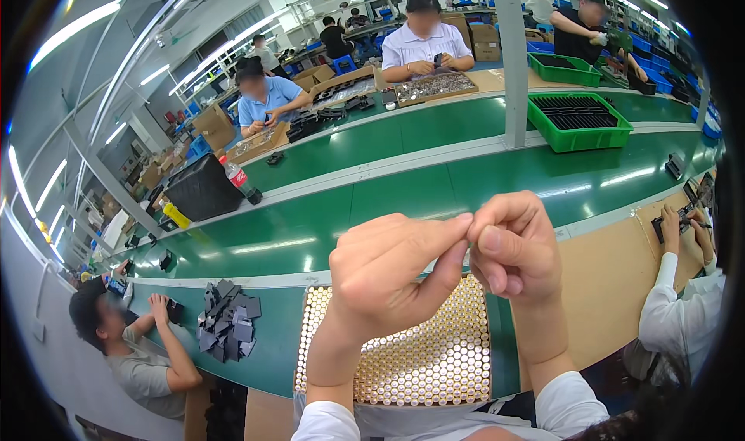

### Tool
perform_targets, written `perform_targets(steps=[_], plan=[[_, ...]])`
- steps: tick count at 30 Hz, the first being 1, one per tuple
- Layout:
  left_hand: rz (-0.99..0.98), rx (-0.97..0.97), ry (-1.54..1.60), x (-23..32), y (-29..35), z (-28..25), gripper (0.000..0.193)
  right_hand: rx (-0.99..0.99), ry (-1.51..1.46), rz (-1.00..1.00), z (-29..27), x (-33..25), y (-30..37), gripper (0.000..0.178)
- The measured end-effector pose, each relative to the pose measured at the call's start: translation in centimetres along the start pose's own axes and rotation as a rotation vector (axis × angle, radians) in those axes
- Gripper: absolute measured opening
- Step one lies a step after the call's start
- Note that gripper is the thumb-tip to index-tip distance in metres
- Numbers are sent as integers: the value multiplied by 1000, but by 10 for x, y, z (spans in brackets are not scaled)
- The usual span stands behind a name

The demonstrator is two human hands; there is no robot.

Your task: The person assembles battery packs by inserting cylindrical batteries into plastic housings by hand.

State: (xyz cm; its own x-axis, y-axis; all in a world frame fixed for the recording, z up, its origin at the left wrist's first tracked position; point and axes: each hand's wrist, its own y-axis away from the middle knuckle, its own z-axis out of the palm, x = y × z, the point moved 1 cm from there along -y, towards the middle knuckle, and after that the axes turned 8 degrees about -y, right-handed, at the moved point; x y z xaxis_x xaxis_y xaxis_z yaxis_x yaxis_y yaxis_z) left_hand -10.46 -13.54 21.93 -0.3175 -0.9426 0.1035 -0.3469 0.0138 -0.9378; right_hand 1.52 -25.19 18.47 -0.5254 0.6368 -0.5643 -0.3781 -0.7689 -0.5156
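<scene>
My left hand (388,274) and my right hand (518,247) are raised in front of me, their fingertips meeting in a pinch. Both are closed, with thumb and forefinger pressed together. Whatever sits between the fingertips is hidden or too small to make out. Below them lies a tray (454,363) packed with rows of small round pieces, white with gold-coloured rims. My forearms and hands cover part of it. To the left of the tray, a heap of flat dark grey rectangular pieces (229,321) rests on the green bench.
Beyond the bench runs a green conveyor (310,243). Green crates (582,134) hold black parts at the right. A black box (202,189) and a dark drink bottle (239,179) stand far left. Co-workers sit at both sides and across; brown cardboard (597,286) covers the bench to my right.
</scene>
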Motion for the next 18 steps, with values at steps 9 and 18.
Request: perform_targets(steps=[9,18], plan=[[12,30,-47,4,0,-6,22,24,173,-52,8,-1,4,9],[8,-14,-11,4,-1,-12,19,49,334,-138,15,-4,11,12]])
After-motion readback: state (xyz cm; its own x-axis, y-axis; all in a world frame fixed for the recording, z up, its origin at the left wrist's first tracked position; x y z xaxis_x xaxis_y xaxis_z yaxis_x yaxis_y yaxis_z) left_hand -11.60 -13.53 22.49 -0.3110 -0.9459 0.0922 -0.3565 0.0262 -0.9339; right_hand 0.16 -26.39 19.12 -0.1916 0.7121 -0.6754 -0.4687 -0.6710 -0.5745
